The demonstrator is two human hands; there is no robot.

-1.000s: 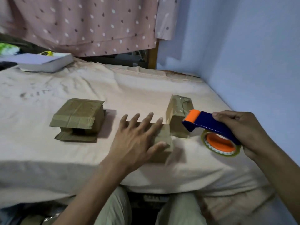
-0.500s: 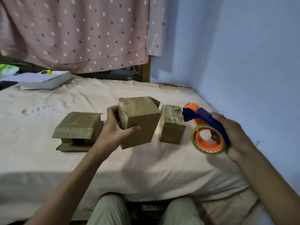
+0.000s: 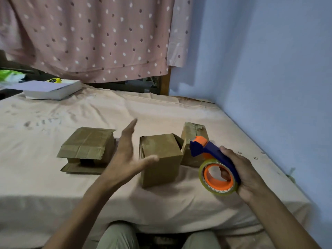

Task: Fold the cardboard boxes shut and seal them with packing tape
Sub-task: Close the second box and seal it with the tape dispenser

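Your left hand [image 3: 125, 159] now hangs spread and empty at nine o'clock of the middle box [image 3: 160, 161], which you have set down upright on the bed [image 3: 53, 177], while your right hand [image 3: 239, 171] grips the tape dispenser [image 3: 213, 164] at its three o'clock, so taping likely comes next.

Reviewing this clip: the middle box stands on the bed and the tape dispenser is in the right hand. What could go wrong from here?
1. The middle box stands unheld on the soft bedsheet; the open left hand is off it, so pressing tape on could tip or slide it.
2. A flap at its right top edge looks raised, so tape may seal it crooked.
3. The tape dispenser, gripped by the right hand, sits close to the taped box and could knock it.
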